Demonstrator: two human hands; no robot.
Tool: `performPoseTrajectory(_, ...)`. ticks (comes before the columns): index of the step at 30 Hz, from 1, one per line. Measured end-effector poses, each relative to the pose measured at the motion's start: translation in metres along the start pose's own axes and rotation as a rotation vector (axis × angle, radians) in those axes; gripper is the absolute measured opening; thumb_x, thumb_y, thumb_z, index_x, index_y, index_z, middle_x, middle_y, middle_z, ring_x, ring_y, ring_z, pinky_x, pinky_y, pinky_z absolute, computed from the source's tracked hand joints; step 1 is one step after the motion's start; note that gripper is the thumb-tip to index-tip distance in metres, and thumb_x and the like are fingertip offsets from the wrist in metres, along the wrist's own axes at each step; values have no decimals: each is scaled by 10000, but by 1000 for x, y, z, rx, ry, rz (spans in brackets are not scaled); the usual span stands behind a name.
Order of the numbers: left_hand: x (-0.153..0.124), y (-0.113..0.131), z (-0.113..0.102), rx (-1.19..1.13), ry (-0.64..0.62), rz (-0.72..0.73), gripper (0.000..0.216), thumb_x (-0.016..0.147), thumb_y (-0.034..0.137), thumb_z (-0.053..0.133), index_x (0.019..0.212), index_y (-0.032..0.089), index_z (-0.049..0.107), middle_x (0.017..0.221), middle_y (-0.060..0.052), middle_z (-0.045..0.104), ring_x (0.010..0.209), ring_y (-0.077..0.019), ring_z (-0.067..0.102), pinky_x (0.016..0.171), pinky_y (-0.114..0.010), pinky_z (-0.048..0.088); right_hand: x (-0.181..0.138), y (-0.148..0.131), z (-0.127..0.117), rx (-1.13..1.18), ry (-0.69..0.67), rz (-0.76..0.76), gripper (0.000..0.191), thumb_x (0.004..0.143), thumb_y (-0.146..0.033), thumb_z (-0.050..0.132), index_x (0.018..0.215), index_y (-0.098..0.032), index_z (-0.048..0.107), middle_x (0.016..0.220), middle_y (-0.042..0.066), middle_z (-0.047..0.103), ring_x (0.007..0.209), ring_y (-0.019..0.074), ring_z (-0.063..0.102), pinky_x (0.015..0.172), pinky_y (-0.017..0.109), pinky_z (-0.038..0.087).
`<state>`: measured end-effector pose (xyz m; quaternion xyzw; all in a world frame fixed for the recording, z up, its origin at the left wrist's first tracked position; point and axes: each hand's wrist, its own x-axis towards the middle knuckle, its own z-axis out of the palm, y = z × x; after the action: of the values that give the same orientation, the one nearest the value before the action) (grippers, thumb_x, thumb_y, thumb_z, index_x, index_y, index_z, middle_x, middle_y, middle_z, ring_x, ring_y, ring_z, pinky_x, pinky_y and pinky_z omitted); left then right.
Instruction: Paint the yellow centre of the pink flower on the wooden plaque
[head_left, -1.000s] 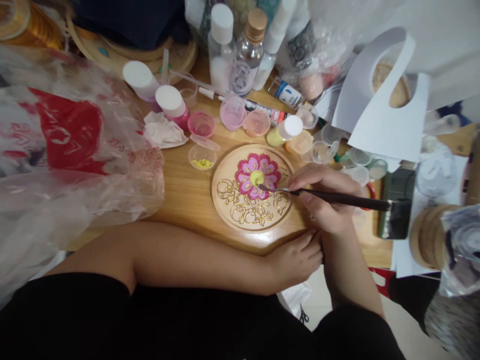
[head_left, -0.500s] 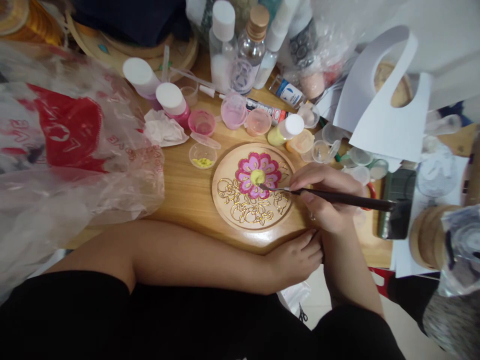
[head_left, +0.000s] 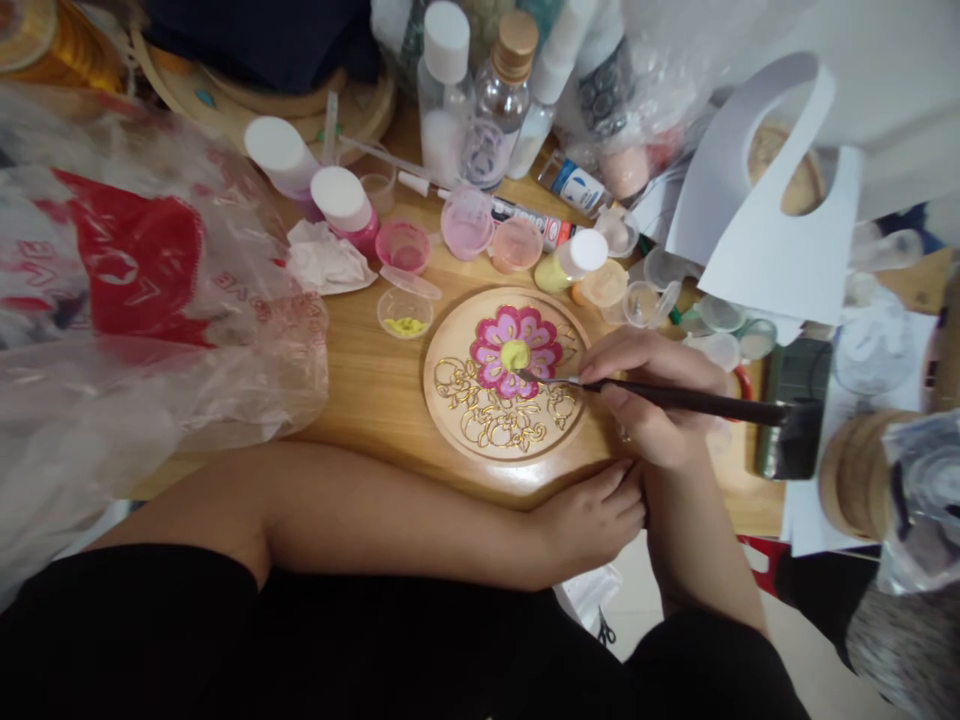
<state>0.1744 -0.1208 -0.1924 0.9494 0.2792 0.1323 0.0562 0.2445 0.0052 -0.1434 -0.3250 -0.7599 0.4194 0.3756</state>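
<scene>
A round wooden plaque lies on the table with gold outlines and a pink flower with a yellow centre. My right hand pinches a thin dark paintbrush; its tip rests at the flower's lower right edge. My left hand lies at the table's near edge just below the plaque, fingers loosely curled against my right wrist, holding nothing that I can see. My left forearm runs along the table edge.
Small paint cups and bottles crowd the table behind the plaque. A crumpled plastic bag fills the left side. White cut paper and wooden discs lie at the right, with a dark flat object.
The brush tip made only a tiny shift on the flower. Both hands stay where they were.
</scene>
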Motion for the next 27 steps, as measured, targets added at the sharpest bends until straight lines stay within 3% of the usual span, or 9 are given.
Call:
performPoseTrajectory(10, 0, -1, -2, -11, -5, 4, 428, 997, 165, 310, 1292, 169, 620, 1314, -54, 628, 1302, -210, 519, 1155, -378, 342, -5, 10, 1, -19, 234, -35, 223, 734, -111, 571, 805, -250, 731, 688, -7, 683, 614, 154, 612, 571, 289, 511)
performPoseTrajectory(18, 0, -1, -1, -9, -2, 8, 410, 998, 169, 327, 1272, 174, 632, 1322, -61, 624, 1280, -205, 536, 1144, -384, 349, -4, 2, -1, -9, 72, -16, 251, 747, -62, 564, 826, -242, 719, 737, -2, 707, 676, 152, 641, 639, 285, 524)
performPoseTrajectory(27, -1, -2, -2, -11, 29, -10, 411, 995, 164, 327, 1258, 173, 643, 1298, -52, 640, 1273, -205, 545, 1129, -375, 367, -5, 3, -2, -28, 79, 14, 253, 744, -60, 557, 807, -245, 718, 729, -10, 707, 672, 141, 636, 640, 270, 520)
